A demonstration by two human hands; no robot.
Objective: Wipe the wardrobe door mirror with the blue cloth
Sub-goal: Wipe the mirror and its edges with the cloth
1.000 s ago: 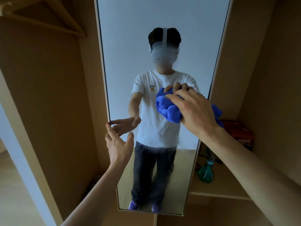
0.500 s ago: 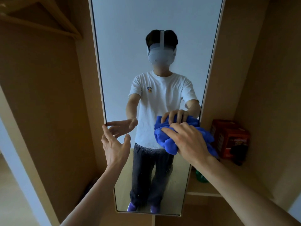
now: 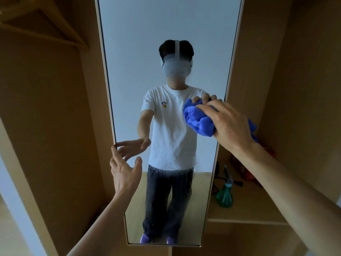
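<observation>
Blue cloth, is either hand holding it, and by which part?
The right hand grips the bunched blue cloth around its right side, against the mirror. The left hand holds nothing.

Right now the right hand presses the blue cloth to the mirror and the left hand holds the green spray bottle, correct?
Not quite. The head view shows the left hand open and empty at the left edge of the mirror; the green spray bottle stands on the shelf to the right. The right hand does press the blue cloth to the mirror.
</observation>
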